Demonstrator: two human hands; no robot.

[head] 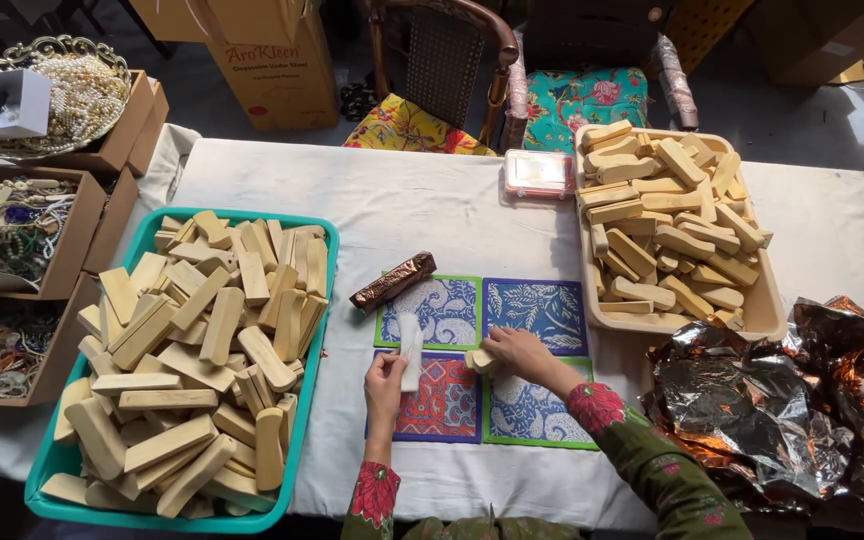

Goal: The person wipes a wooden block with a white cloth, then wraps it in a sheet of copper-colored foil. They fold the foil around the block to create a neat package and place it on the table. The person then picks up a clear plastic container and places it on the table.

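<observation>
White cloth [410, 345] sits pinched in the left hand [384, 378], fingers closed around it. The right hand [518, 352] grips a small wooden block [479, 360], above four patterned mats [532, 310] on the bench [432, 205].

Bare white cloth [432, 205] lies open beyond my patterned mats [482, 355] — only the foil-wrapped bar [392, 281] and small plastic box [539, 173] interrupt it. Teal tray [317, 330] walls my left, cream tray [767, 310] and crumpled foil [752, 400] my right.

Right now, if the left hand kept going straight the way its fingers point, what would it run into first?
The left hand holds a white strip and points up the table. Straight on, it would likely first meet the brown foil-wrapped bar lying at the mats' top-left corner, though height is hard to judge.
</observation>
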